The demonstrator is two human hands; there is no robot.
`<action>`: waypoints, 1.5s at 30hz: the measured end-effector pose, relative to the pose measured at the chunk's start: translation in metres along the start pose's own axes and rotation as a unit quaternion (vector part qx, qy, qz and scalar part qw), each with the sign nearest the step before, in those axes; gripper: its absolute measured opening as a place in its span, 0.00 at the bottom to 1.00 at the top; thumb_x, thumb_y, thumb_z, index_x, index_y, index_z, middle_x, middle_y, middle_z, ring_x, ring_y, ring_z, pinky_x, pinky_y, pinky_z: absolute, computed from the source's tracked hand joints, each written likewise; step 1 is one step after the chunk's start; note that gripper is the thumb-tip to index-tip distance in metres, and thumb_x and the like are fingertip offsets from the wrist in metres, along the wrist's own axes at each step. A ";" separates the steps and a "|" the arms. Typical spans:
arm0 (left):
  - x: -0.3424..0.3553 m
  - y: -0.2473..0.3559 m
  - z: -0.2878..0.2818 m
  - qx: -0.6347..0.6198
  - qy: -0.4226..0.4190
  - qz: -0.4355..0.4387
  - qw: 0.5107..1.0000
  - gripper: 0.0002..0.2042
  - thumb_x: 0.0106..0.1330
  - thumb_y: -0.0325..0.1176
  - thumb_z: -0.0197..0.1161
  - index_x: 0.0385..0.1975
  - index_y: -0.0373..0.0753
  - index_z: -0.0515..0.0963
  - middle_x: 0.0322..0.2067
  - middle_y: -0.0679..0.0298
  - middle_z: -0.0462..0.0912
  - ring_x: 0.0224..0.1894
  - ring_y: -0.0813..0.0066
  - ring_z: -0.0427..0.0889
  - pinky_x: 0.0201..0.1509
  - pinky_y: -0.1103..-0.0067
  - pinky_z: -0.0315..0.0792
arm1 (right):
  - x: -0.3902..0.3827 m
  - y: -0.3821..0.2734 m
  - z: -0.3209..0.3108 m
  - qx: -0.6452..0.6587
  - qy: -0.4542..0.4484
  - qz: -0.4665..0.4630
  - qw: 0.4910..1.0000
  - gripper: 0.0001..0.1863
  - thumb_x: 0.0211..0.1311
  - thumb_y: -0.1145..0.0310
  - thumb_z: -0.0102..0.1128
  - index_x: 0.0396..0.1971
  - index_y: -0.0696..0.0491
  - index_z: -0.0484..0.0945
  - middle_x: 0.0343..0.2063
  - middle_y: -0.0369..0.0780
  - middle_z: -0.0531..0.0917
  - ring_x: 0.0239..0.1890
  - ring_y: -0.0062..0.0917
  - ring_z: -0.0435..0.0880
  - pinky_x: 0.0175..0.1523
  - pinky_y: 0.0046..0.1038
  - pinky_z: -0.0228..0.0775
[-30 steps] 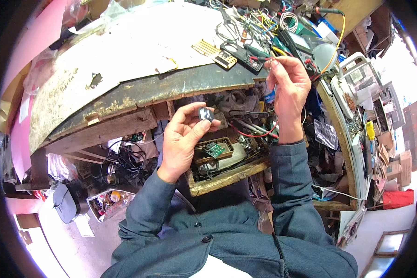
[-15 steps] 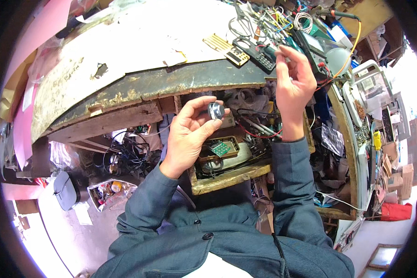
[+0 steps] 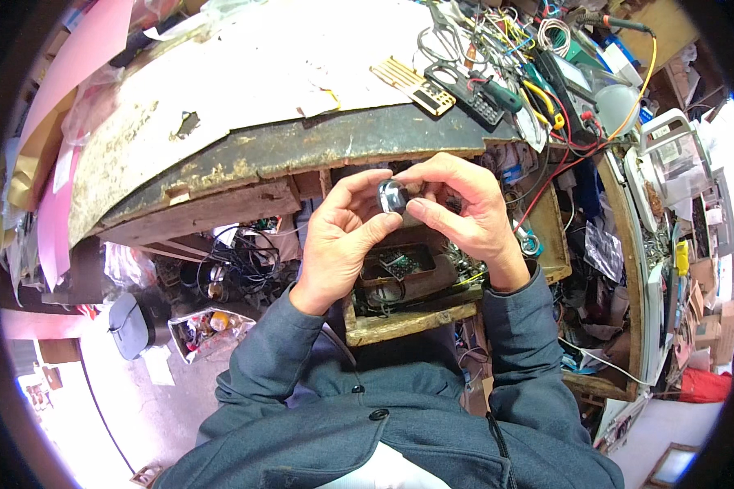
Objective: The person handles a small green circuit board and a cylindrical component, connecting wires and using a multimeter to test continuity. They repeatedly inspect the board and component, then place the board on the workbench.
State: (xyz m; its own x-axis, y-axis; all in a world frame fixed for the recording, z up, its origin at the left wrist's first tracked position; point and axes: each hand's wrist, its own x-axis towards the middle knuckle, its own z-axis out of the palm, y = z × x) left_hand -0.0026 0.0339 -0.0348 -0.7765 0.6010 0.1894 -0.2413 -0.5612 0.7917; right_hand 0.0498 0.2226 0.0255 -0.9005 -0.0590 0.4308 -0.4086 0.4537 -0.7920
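Note:
In front of my chest, above an open wooden drawer (image 3: pixel 412 324), a small round black-and-silver part (image 3: pixel 392 196) is held up; its exact kind is not clear. My left hand (image 3: pixel 344 232) pinches it from the left between thumb and fingers. From the right, my right hand (image 3: pixel 463 213) closes on the same part, thumb at its near right side and index finger along its top. The other fingers of the right hand curl behind and are partly hidden. Below the hands, a small green circuit board (image 3: pixel 401 265) lies in a tray in the drawer.
The worn bench top (image 3: pixel 302 134) runs across ahead. On its right lie a multimeter (image 3: pixel 475 96), scissors (image 3: pixel 442 41), a green-handled screwdriver (image 3: pixel 501 94), yellow-handled pliers (image 3: pixel 544 102) and tangled wires. A box of small parts (image 3: pixel 212 330) and a dark grey case (image 3: pixel 129 326) stand on the floor at left.
My right hand has come down from above the bench's right side to the round part, joining the left hand. The left hand keeps its hold. The tools on the bench show more fully.

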 end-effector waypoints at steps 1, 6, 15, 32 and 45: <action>-0.001 0.000 0.000 0.000 0.003 -0.002 1.000 0.25 0.66 0.18 0.66 0.63 0.33 0.70 0.57 0.59 0.78 0.62 0.72 0.76 0.67 0.75 0.72 | -0.001 0.001 -0.001 -0.007 -0.017 0.004 1.000 0.14 0.59 0.77 0.71 0.46 0.54 0.85 0.33 0.34 0.85 0.25 0.11 0.76 0.30 0.16 0.67; -0.004 0.000 0.002 0.017 0.012 0.015 1.000 0.24 0.66 0.18 0.67 0.62 0.34 0.71 0.56 0.60 0.79 0.58 0.72 0.79 0.65 0.75 0.73 | -0.005 0.002 0.003 0.013 -0.021 0.030 0.999 0.16 0.60 0.76 0.71 0.48 0.53 0.85 0.32 0.33 0.84 0.29 0.13 0.77 0.32 0.18 0.69; -0.004 -0.008 -0.002 0.063 0.056 0.041 0.996 0.20 0.67 0.21 0.64 0.58 0.32 0.74 0.50 0.60 0.81 0.52 0.72 0.81 0.60 0.75 0.74 | -0.002 0.001 0.001 0.040 -0.060 0.008 0.997 0.22 0.57 0.73 0.73 0.53 0.50 0.84 0.28 0.34 0.80 0.27 0.16 0.74 0.33 0.23 0.69; -0.011 -0.012 -0.018 0.018 0.038 0.011 0.999 0.18 0.76 0.30 0.59 0.61 0.28 0.72 0.53 0.55 0.81 0.53 0.70 0.83 0.59 0.75 0.77 | -0.009 0.009 0.006 0.038 -0.003 -0.038 0.999 0.22 0.51 0.66 0.78 0.46 0.58 0.83 0.31 0.40 0.82 0.29 0.23 0.81 0.36 0.26 0.75; -0.009 -0.009 -0.001 0.072 0.011 0.017 0.997 0.18 0.79 0.34 0.56 0.61 0.29 0.70 0.51 0.56 0.82 0.49 0.70 0.84 0.55 0.74 0.79 | -0.010 0.013 0.004 0.027 -0.013 -0.067 0.997 0.20 0.50 0.65 0.77 0.43 0.55 0.85 0.34 0.39 0.78 0.32 0.27 0.79 0.39 0.28 0.74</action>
State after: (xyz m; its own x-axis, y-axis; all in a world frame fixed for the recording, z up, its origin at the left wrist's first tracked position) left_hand 0.0059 0.0330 -0.0442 -0.7962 0.5694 0.2049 -0.1309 -0.4926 0.8604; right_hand 0.0531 0.2252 0.0093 -0.8402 -0.1399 0.5240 -0.5330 0.3912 -0.7502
